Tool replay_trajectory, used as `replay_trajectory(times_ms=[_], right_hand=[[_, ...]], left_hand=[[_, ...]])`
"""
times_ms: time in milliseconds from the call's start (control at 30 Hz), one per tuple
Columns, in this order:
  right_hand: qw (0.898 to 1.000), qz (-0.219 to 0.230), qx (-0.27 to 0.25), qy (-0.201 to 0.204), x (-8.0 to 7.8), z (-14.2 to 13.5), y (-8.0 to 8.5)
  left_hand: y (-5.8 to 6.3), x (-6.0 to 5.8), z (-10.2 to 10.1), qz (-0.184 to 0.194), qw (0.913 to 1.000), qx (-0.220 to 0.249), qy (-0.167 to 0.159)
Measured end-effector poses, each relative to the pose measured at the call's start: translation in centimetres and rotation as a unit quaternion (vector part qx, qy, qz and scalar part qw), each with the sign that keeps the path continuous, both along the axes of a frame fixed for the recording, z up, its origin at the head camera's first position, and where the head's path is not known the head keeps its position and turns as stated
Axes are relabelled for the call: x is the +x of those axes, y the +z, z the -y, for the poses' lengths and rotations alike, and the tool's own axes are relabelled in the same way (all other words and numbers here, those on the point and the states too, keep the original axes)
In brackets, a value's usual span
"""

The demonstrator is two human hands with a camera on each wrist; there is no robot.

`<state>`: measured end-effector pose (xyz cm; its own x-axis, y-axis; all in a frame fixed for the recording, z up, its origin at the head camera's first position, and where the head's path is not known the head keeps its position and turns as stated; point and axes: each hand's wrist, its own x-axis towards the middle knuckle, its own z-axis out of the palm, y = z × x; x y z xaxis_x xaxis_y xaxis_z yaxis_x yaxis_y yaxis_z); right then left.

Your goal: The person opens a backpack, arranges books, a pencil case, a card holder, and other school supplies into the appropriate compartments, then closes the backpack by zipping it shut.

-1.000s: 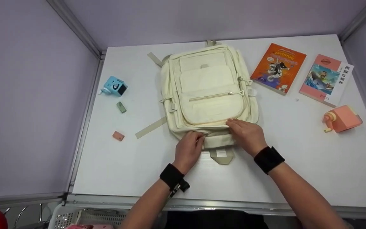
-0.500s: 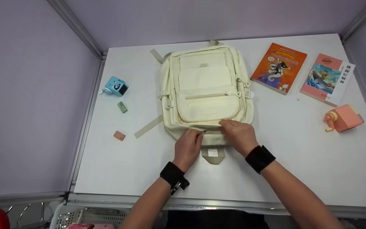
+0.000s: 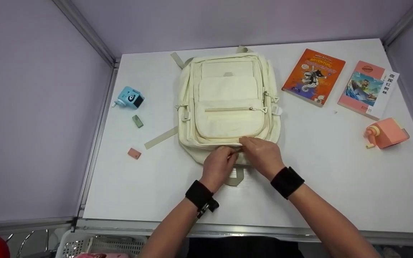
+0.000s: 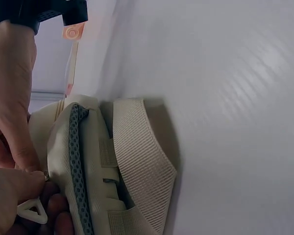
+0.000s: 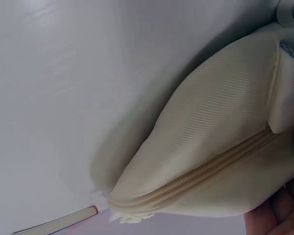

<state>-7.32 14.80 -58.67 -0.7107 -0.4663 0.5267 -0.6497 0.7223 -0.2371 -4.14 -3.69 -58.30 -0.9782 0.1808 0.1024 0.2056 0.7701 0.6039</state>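
Note:
A cream backpack [image 3: 233, 87] lies flat on the table, its pocketed front facing up. At its near end my left hand [image 3: 219, 166] pinches a zipper pull, whose white triangular ring [image 4: 25, 214] shows below the thumb in the left wrist view. Close beside it, my right hand [image 3: 264, 156] grips the fabric along the seam, thumb and fingers on the edge. Zipper tape [image 5: 201, 171] runs along the bag's side in the right wrist view. A webbing loop [image 4: 142, 156] sticks out under the near end.
To the right lie an orange book [image 3: 314, 77], a pink-and-white book [image 3: 368, 89] and a pink crank pencil sharpener [image 3: 387, 134]. On the left are a blue crank sharpener [image 3: 130, 97], a small green block [image 3: 137, 121] and a small pink block [image 3: 134, 153]. A white basket [image 3: 70, 247] sits below the table edge.
The backpack has shifted a little left. My right hand has moved left with it, and my left hand has slid right along the near-end seam with the zipper pull, bringing the hands together.

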Motion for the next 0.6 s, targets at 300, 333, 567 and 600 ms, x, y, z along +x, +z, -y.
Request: replay_trajectory(times_ms=[300,333,567,600], right_hand=[[0.998,-0.003,-0.027,0.049,1.7,-0.5,0.1],[0.999,-0.001,-0.02,0.051,1.8,-0.4,-0.1],[0.999,-0.034,0.005,0.036,1.7,0.4,-1.2],[0.999,-0.039,0.003,0.033,1.6,0.5,-1.3]], left_hand=[[1.0,0.4,0.4,0.051,0.998,0.039,0.001],[1.1,0.4,0.3,0.054,0.9974,0.047,-0.001],[1.0,0.8,0.0,-0.005,0.9992,0.01,-0.038],[1.0,0.8,0.1,-0.031,0.9985,-0.003,-0.045]])
